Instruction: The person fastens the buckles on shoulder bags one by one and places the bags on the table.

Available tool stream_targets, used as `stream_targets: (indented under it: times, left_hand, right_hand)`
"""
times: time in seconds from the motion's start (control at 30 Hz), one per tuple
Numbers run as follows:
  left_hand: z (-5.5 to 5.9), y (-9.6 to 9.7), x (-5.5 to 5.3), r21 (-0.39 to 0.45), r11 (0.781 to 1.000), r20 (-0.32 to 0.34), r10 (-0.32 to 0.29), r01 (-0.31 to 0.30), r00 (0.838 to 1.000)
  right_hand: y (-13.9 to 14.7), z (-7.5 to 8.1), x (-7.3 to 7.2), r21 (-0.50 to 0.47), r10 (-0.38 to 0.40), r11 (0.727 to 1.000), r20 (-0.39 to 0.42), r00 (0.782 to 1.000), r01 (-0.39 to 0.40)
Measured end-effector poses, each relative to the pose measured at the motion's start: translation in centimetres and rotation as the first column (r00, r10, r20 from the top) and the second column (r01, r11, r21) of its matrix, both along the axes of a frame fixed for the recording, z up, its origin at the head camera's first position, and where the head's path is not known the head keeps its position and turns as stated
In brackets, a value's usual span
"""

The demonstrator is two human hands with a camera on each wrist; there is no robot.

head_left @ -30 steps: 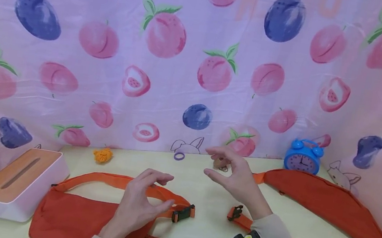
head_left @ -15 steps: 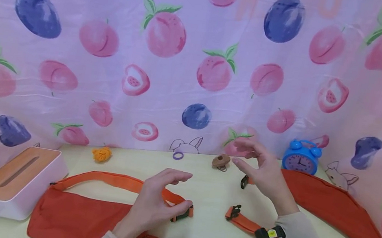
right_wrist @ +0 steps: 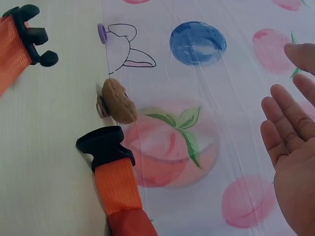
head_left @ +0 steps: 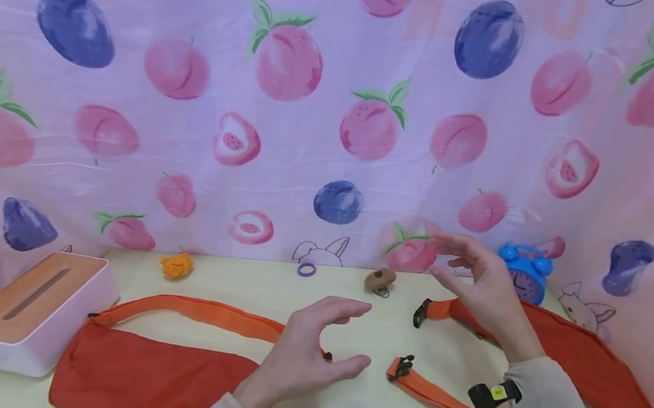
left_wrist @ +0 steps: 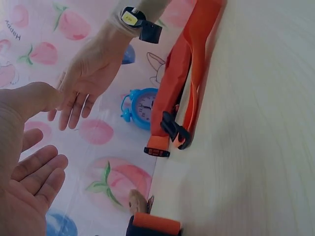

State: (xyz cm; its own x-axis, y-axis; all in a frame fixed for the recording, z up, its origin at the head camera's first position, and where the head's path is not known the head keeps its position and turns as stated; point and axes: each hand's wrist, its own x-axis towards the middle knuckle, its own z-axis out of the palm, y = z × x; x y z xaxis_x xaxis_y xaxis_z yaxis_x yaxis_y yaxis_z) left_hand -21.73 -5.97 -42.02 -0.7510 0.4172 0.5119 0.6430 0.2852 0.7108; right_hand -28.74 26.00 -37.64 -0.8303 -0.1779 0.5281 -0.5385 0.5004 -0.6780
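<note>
My left hand (head_left: 307,353) hovers in the head view beside the right end of a red-orange waist bag (head_left: 149,375), its fingers and thumb spread apart around nothing. That bag's strap buckle is mostly hidden behind the hand. My right hand (head_left: 482,291), also holding nothing, is raised over the left part of a second red-orange waist bag (head_left: 588,370). This bag's strap is unclipped: a socket buckle half (head_left: 421,313) and a pronged buckle half (head_left: 402,368) lie apart. The right wrist view shows the socket half (right_wrist: 101,142) away from my relaxed right fingers (right_wrist: 290,118).
A white tissue box with a wooden lid (head_left: 34,315) stands at the left. Along the back edge lie an orange trinket (head_left: 176,266), a purple ring (head_left: 306,269) and a brown plush keyring (head_left: 380,280). A blue alarm clock (head_left: 525,279) stands back right, before the fruit-print cloth (head_left: 283,155).
Both hands have moved right, the left one away from over the left bag, the right one towards the clock and over the right bag. The bags have stayed in place.
</note>
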Motion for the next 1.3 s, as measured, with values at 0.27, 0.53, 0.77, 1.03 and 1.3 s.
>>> stream_targets:
  times: [0.27,0.53,0.77,1.03,1.3]
  left_hand:
    - [0.4,1.9,-2.2,0.078,0.997,0.055,0.003,-0.008,0.998]
    - [-0.5,3.3,-5.0,0.100,0.995,0.084,-0.025,0.017,0.996]
    - [0.0,4.5,-7.3,0.052,0.998,0.137,0.040,-0.047,0.990]
    - [0.0,6.1,-10.2,0.064,0.998,0.202,-0.028,0.016,0.979]
    - [-1.2,8.5,-11.5,0.003,0.997,0.265,-0.077,0.079,0.961]
  right_hand:
    - [0.5,-1.1,1.0,-0.025,-0.002,1.000,-0.004,1.000,0.001]
    - [0.1,-2.8,3.4,-0.055,0.021,0.998,0.008,1.000,-0.020]
    - [0.0,-3.6,5.5,-0.086,0.026,0.996,0.078,0.997,-0.020]
    - [-0.7,-4.8,7.7,-0.060,0.012,0.998,0.163,0.987,-0.002]
    - [-1.0,-6.8,9.0,-0.107,0.057,0.994,0.308,0.950,-0.025]
